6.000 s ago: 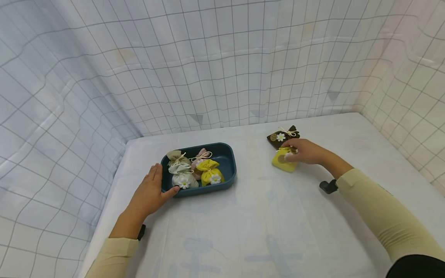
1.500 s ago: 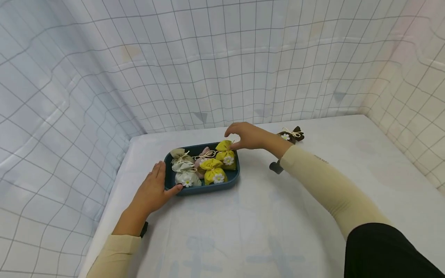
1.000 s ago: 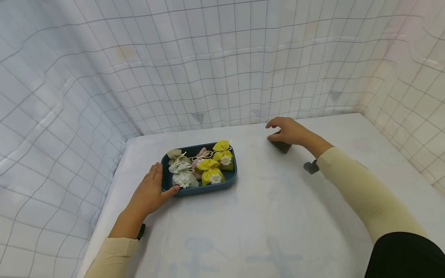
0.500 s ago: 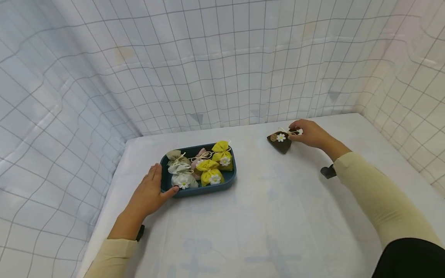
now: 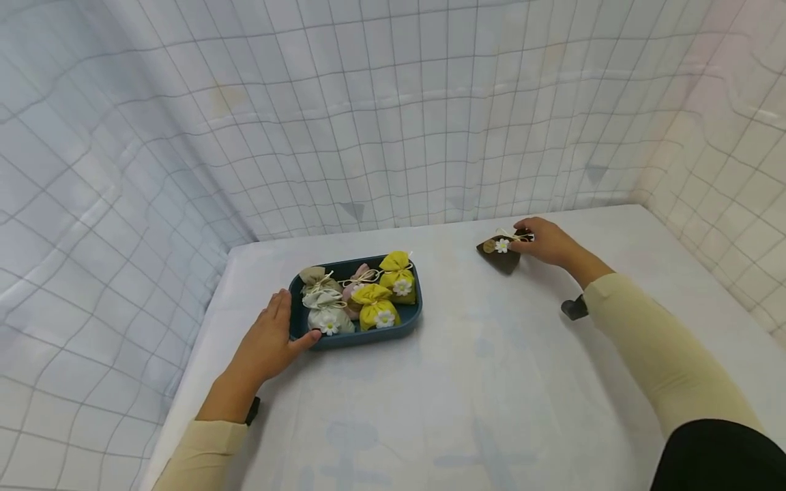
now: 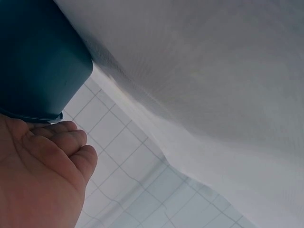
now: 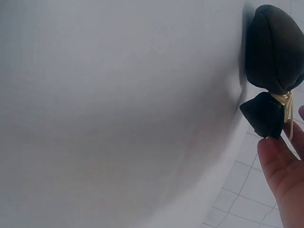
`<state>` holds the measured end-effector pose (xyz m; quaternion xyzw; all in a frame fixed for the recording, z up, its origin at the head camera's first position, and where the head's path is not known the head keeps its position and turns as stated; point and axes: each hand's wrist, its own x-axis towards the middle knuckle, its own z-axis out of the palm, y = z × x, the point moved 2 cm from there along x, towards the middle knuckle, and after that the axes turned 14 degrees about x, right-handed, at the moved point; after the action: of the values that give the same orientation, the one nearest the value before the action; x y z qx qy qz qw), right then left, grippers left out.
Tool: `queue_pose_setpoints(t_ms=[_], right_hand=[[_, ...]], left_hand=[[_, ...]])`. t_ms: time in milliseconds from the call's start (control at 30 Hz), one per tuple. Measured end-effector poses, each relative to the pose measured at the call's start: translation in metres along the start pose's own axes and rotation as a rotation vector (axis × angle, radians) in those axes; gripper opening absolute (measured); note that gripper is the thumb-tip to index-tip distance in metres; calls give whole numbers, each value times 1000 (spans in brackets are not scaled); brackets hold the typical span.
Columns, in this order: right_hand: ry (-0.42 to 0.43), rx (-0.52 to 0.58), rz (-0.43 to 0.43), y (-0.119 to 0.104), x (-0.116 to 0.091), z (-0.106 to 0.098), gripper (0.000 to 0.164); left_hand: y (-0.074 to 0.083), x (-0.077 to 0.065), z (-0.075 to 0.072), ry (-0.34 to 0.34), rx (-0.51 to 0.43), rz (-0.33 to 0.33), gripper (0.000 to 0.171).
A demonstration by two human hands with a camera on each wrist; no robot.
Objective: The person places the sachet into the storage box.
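My left hand point(image 5: 268, 341) rests against the left end of a dark blue tray point(image 5: 368, 337), its fingers straight along the side and the thumb on the front rim. Inside the tray sit several small drawstring pouches: a beige pouch point(image 5: 319, 278), a pale grey-green pouch point(image 5: 322, 315), a pink one partly hidden, a front yellow pouch point(image 5: 370, 301) and a back yellow pouch point(image 5: 396, 266). At the table's back right, my right hand point(image 5: 549, 244) pinches the gathered top of a dark brown pouch point(image 5: 505, 261) with a white flower. The right wrist view shows fingertips at the pouch's point(image 7: 275, 52) ruffled end.
A white cloth point(image 5: 442, 382) covers the table. Grid-patterned white curtains point(image 5: 430, 136) hang close behind it and at both sides. A black rounded shape point(image 5: 706, 453) shows at the lower right.
Six seconds ago my right hand held the second yellow pouch beside the brown one. That yellow pouch went into the tray; the right hand returned and took the brown pouch's top. The left hand stayed.
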<state>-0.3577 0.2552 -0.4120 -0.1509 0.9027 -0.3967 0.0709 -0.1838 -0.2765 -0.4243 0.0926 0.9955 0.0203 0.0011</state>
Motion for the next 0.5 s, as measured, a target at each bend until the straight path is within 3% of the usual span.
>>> queue_pose_setpoints(t_ms=[500], right_hand=[[-84,22,102,5,10,13,77]], left_hand=[[2,-1,-3,13,2,3,108]])
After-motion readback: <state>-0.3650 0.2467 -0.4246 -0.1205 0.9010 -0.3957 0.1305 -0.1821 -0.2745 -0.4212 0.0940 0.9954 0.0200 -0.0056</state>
